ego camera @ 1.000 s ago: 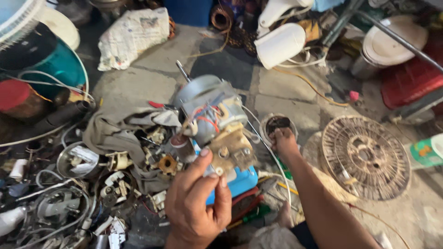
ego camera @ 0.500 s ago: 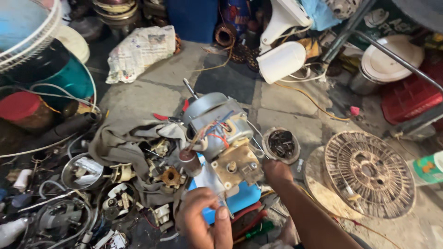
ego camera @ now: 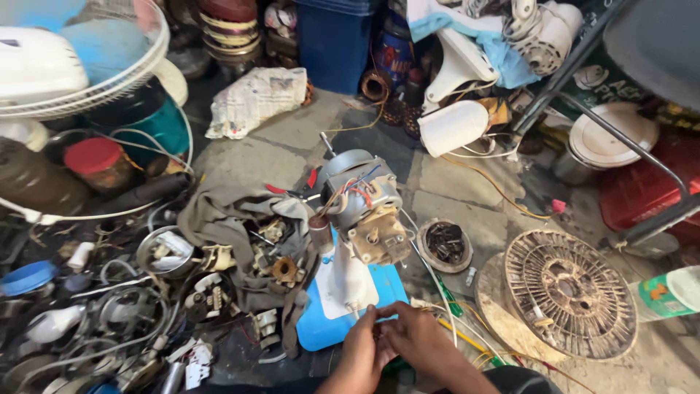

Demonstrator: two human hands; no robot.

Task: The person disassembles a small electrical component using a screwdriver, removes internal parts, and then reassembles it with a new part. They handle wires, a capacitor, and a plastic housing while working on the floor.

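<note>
Both hands meet at the bottom edge: left hand [ego camera: 362, 349] and right hand [ego camera: 413, 337] pinched together, possibly on a thin wire. Just above, the fan motor [ego camera: 359, 203] stands bare on its blue base [ego camera: 343, 321], wiring exposed, housing off; loose parts on the grey rag [ego camera: 219, 215].

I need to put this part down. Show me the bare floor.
Bare slabs lie between the crumpled newspaper and the fan motor, and right of the motor toward the white pot. Left of the grey cloth it is crowded with scrap; both hands fill the near edge.
</note>
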